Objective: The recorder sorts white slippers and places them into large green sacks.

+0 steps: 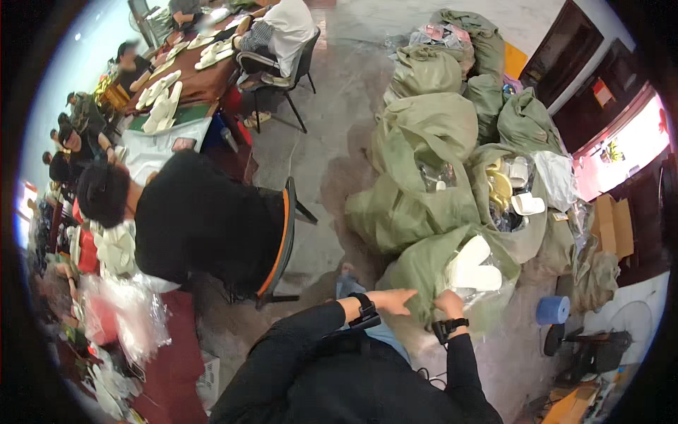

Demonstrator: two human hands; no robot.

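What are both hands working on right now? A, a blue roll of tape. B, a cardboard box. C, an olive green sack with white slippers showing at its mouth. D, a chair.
C: the left hand and right hand both rest on the olive green sack, with white slippers showing at its open mouth.
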